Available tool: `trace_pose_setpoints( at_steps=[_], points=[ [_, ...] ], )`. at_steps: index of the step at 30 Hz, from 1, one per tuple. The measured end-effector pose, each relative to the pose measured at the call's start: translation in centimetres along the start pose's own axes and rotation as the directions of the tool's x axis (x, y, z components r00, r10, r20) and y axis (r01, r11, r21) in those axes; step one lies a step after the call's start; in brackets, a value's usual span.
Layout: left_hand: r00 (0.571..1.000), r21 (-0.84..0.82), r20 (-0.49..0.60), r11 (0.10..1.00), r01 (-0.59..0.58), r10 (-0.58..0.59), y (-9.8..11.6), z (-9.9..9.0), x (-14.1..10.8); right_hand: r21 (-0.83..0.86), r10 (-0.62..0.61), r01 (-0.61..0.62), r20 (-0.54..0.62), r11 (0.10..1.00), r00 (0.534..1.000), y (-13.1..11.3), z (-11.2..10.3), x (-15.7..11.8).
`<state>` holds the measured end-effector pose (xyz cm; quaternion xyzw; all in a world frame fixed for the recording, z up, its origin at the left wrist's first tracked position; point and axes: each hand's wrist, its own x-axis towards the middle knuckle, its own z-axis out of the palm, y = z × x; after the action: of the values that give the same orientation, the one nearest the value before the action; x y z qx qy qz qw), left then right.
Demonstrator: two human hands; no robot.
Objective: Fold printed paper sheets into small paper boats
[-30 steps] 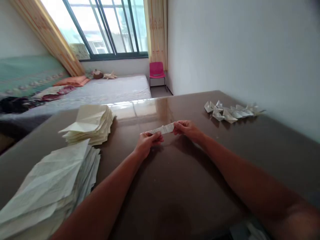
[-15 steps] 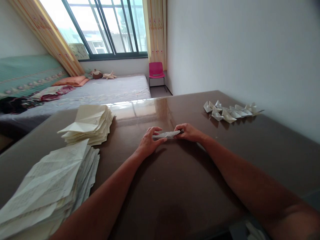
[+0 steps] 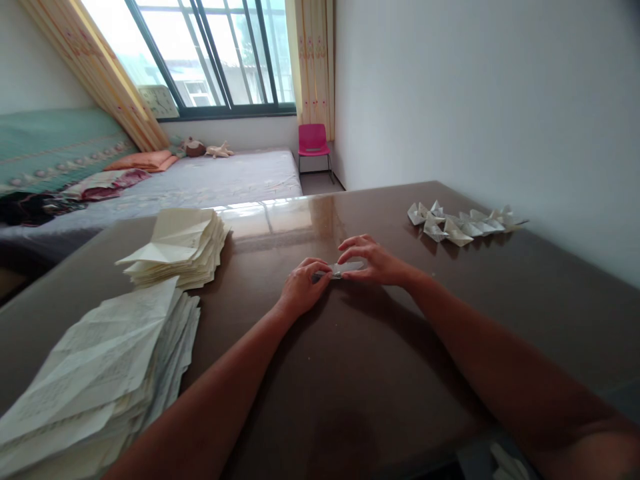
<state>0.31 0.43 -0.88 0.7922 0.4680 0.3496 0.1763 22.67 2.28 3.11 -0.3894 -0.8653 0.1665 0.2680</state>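
A small piece of folded paper (image 3: pixel 351 266), whitish and narrow, lies low over the brown table in front of me. My left hand (image 3: pixel 303 285) is closed on its left end, thumb against fingers, hiding that part. Around the paper's right end is my right hand (image 3: pixel 374 260), its fingers arched and apart from the thumb. The thumb is close to the paper's near edge; whether it touches, I cannot tell. Folded paper boats (image 3: pixel 457 231) stand in a cluster farther right on the table.
At the left lie two stacks of creased sheets, a yellowish stack (image 3: pixel 180 247) behind a whiter printed stack (image 3: pixel 107 360). The glossy brown table (image 3: pixel 320 373) runs beside a white wall. Beyond it are a bed (image 3: pixel 250 173) and a pink chair (image 3: pixel 313 140).
My right hand has let go of the paper's right end and its fingers have lifted and spread. My left hand has closed from a loose hold onto the left end.
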Motion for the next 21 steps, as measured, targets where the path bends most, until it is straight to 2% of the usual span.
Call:
trace_pose_setpoints(
  at_steps=[5,10,16,21],
  points=[
    [0.999,0.028,0.027,0.999,0.04,-0.041,0.5,0.0,-0.1,-0.145,0.056,-0.058,-0.019,0.988,0.998,-0.2,1.9,0.3],
    [0.993,0.117,0.082,0.99,0.078,-0.087,0.8,0.0,-0.1,-0.281,0.131,-0.131,-0.018,0.951,0.991,-0.8,2.3,0.0],
    [0.992,0.122,0.105,0.991,0.059,-0.072,0.6,0.1,0.0,-0.293,0.155,-0.118,0.106,0.949,0.982,-1.0,2.4,0.4],
    [0.994,0.113,0.089,0.992,0.057,-0.067,0.2,0.3,0.2,-0.342,0.222,-0.162,0.144,0.926,0.964,-1.0,2.4,1.2]
  ],
)
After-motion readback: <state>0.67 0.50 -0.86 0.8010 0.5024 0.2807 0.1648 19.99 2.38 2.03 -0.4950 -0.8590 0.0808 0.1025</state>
